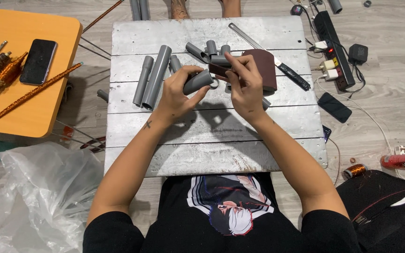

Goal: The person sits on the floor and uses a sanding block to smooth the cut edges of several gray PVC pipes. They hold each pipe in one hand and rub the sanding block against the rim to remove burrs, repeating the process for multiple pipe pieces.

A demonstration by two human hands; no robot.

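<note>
The left hand (176, 91) is wrapped around a short grey pipe piece (198, 82), thumb and fingers closed on it, holding it just above the silver-painted plank worktop (212, 140). The right hand (244, 86) pinches a strip of dark reddish-brown sandpaper (263, 68) between thumb and fingertips, right at the open end of that pipe piece; whether paper and pipe actually touch is hard to tell, as the fingers cover the spot. The sandpaper seems to run back from the hand into a roll lying on the worktop.

Taking the held pipe piece as the landmark: just to its left lie two longer grey pipes (154, 77) side by side, and just behind it sits a cluster of short grey pipe offcuts (210, 50). Farther behind and to its right a long knife with a taped handle (277, 61) lies slantwise. Well off to its left stands an orange table (24, 112) carrying a black phone (38, 61).
</note>
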